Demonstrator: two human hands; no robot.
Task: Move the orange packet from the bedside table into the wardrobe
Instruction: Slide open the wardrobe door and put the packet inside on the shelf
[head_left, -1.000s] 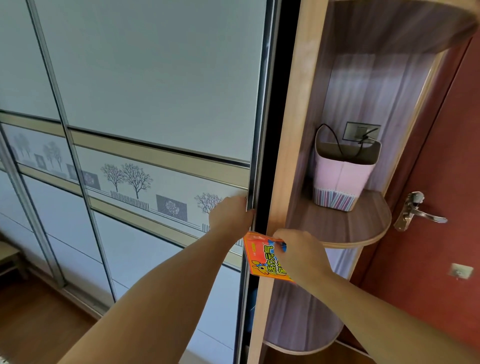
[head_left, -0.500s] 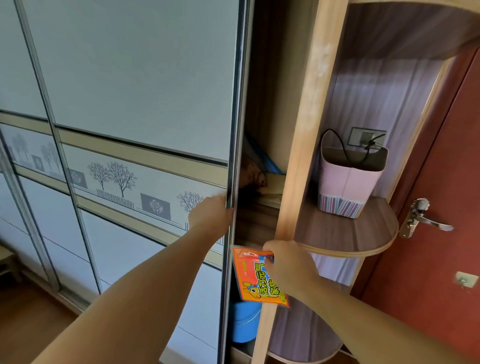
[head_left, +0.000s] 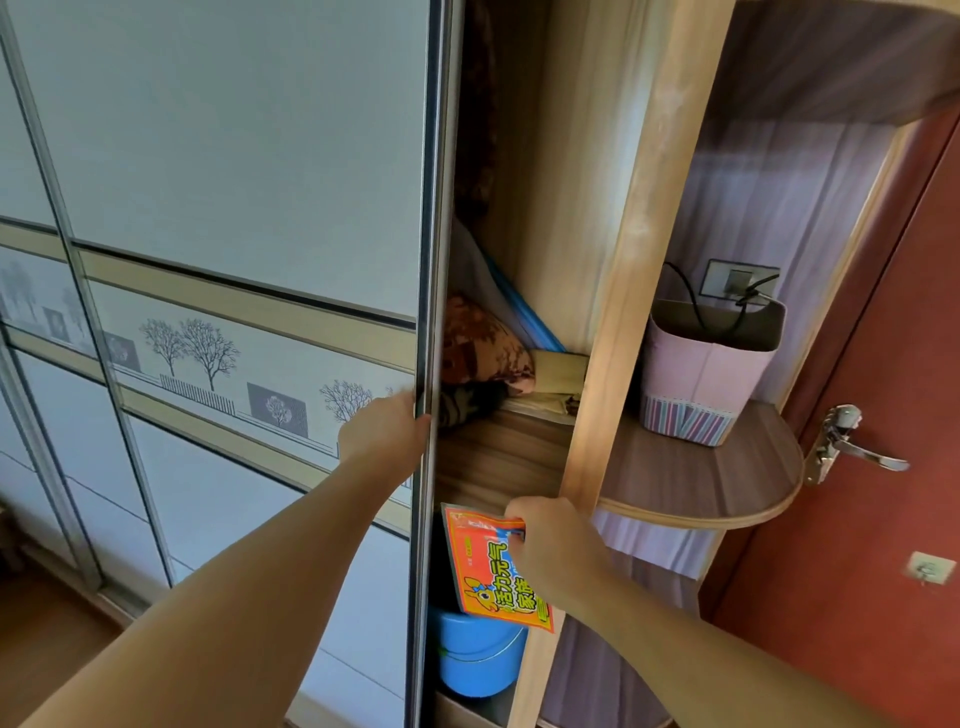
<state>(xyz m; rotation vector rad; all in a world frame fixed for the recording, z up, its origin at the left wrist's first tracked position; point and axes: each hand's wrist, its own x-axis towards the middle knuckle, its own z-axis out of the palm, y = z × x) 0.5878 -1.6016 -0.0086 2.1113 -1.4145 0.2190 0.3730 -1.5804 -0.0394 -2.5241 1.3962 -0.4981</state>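
My right hand (head_left: 553, 551) grips the orange packet (head_left: 485, 569), which hangs upright in front of the wardrobe's open gap, below a wooden shelf edge. My left hand (head_left: 387, 434) is wrapped around the edge of the sliding wardrobe door (head_left: 249, 208), which stands partly open. Inside the wardrobe (head_left: 519, 457) I see a wooden shelf with a patterned cushion (head_left: 480, 345) on it and a blue tub (head_left: 475, 660) lower down, behind the packet.
Right of the wardrobe's wooden upright (head_left: 639, 260), a rounded corner shelf (head_left: 727, 478) carries a pink fabric box (head_left: 706, 364) with a black cable. A red door (head_left: 883, 415) with a metal handle (head_left: 852, 447) is at far right.
My left hand has slid the door leftward, widening the gap and revealing the shelf, cushion and blue tub. The packet in my right hand has shifted left, in front of the opening.
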